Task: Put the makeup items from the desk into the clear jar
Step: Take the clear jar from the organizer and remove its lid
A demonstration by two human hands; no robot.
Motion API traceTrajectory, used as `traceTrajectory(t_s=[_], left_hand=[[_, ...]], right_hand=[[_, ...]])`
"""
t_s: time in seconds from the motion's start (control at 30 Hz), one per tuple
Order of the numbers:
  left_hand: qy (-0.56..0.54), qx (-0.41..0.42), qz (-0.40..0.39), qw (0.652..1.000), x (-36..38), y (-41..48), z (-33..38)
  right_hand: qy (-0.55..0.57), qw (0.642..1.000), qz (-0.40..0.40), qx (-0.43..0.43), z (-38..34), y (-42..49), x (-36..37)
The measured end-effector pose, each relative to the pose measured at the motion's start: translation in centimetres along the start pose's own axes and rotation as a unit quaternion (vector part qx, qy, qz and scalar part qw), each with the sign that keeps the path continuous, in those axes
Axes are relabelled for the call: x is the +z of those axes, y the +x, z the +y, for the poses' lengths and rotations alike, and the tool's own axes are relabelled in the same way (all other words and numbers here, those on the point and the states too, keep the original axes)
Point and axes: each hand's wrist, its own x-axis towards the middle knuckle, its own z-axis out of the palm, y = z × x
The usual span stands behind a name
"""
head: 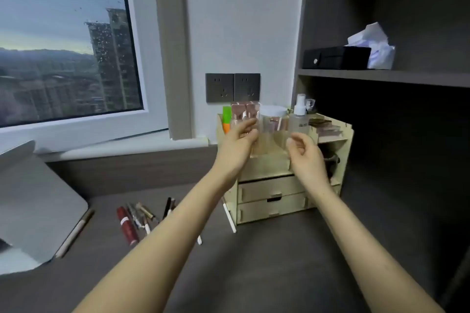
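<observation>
A clear jar (272, 132) with a white lid stands in the top of a wooden organiser (274, 201) at the back of the desk. My left hand (240, 142) wraps the jar's left side. My right hand (304, 155) has its fingers on the jar's right side. Down on the dark desk lie the makeup items: a red lipstick tube (127, 225), several thin pencils and brushes (143, 213), a dark pen (167, 207), a white stick (229, 218) leaning by the organiser and a beige pencil (75, 232).
A grey tilted mirror stand (33, 206) fills the left of the desk. The organiser also holds a spray bottle (300, 117), pink boxes (245, 112) and a green-orange tube (226, 119). Wall sockets (232, 87) sit behind. A shelf (381, 76) carries a black box and tissue.
</observation>
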Motion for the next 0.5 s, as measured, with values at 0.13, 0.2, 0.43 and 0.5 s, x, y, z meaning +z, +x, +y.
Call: traceTrajectory(t_s=[0.13,0.2,0.43,0.5], left_hand=[[-0.01,0.036,0.01,0.999,2.0,2.6,-0.4],[-0.02,0.032,0.011,0.999,2.7,3.9,-1.2],[-0.051,-0.013,0.005,0.999,3.3,5.7,-2.8],[-0.071,-0.003,-0.002,0.997,3.0,5.3,-2.0]], right_hand=[[-0.019,1.0,-0.003,0.005,0.1,3.2,2.1],[-0.014,1.0,-0.006,0.005,0.8,4.2,2.8],[0.019,0.999,-0.021,-0.015,2.1,4.5,3.8],[0.05,0.998,-0.014,-0.031,1.6,4.4,3.6]])
